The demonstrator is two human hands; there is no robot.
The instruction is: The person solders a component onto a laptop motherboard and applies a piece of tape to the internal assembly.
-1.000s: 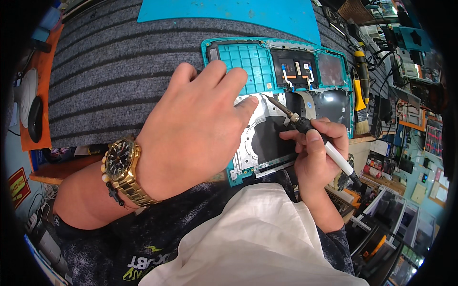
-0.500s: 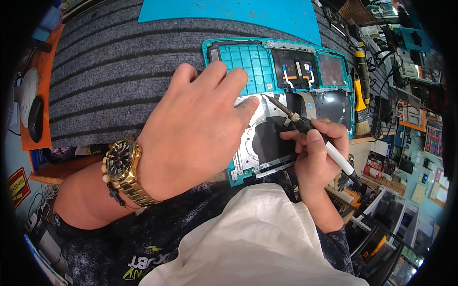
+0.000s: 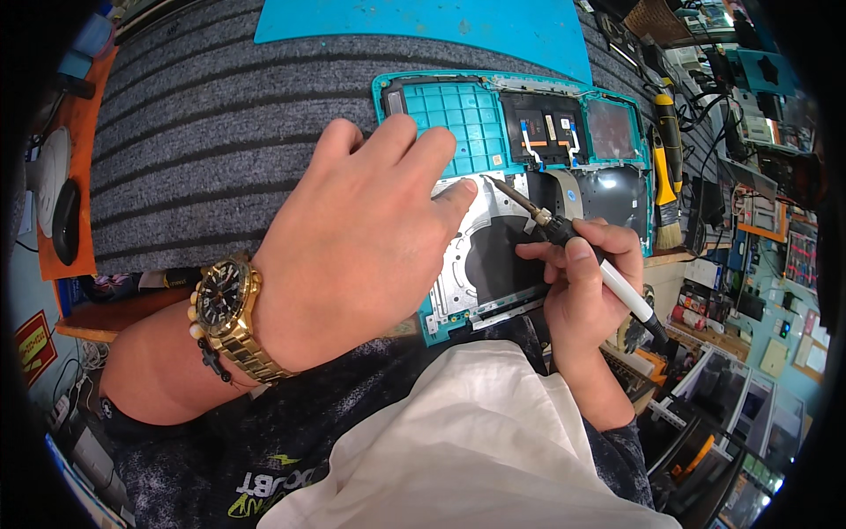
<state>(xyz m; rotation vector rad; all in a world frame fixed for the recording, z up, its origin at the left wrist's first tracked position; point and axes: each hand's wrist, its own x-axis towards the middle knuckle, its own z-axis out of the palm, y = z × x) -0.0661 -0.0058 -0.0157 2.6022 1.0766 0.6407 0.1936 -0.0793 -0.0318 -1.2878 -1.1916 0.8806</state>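
1. Two hands are on the job, and almost nothing has shifted in the last second. Your left hand (image 3: 352, 247) still lies flat and spread over the opened teal laptop shell (image 3: 458, 115), with one fingertip pressing the silver metal plate (image 3: 458, 256) by the tool's tip. The gold wristwatch (image 3: 225, 309) sits where it was.
2. The shell rests open on the grey ribbed mat (image 3: 203, 132), near the bench's front edge, just ahead of your lap. It hasn't slid.
3. Your right hand (image 3: 586, 291) stays closed in a pen grip round the soldering iron (image 3: 564, 238). Its tip hovers at the upper edge of the dark round area of the plate, the same spot as before. I can't tell whether it's touching.
4. That stillness suggests you're holding one steady contact, not moving between points.
5. A yellow-handled brush (image 3: 667, 167) lies untouched at the right.
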